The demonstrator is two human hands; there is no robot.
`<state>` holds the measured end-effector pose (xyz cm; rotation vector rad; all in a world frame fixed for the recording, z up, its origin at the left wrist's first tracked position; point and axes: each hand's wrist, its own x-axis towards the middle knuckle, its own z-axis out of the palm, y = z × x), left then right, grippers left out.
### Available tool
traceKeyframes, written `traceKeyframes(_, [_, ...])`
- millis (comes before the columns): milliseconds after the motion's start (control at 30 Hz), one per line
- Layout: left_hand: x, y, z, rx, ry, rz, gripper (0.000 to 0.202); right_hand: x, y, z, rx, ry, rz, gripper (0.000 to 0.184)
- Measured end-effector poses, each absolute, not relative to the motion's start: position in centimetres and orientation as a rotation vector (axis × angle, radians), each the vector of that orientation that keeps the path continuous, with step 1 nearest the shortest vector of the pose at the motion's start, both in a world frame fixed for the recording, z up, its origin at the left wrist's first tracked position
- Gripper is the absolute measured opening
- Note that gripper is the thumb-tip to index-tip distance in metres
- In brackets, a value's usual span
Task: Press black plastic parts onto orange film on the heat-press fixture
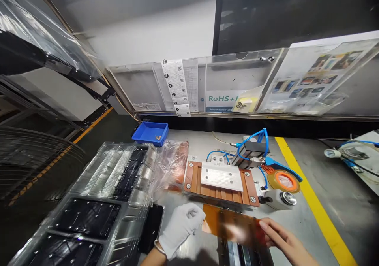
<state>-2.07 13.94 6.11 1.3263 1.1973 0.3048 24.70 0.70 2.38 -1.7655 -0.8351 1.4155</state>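
Nearby, fixture [221, 183] and tape dispenser [282, 179] stand beyond the amber film [233, 226].

One view only: a camera worn on the person's head, looking forward and down over the grey counter [302, 222] from close above it. The left hand [181, 226] and right hand [282, 238] enter from the bottom edge, very near the lens. It faces the clear panel [237, 80] at the counter's back, with stacked trays [97, 202] at its left and a yellow line [314, 202] running off to the right.
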Motion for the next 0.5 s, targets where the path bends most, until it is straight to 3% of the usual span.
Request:
traceKeyframes(267, [-0.5, 16.8, 4.7, 1.325, 1.181, 0.244, 0.021, 24.7, 2.9, -0.1, -1.767, -0.558, 1.4, 0.069])
traceKeyframes(500, [1.9, 22.3, 2.6, 1.454, 1.214, 0.223, 0.016, 26.4, 8.9, -0.4, -1.802, -0.581, 1.381, 0.058])
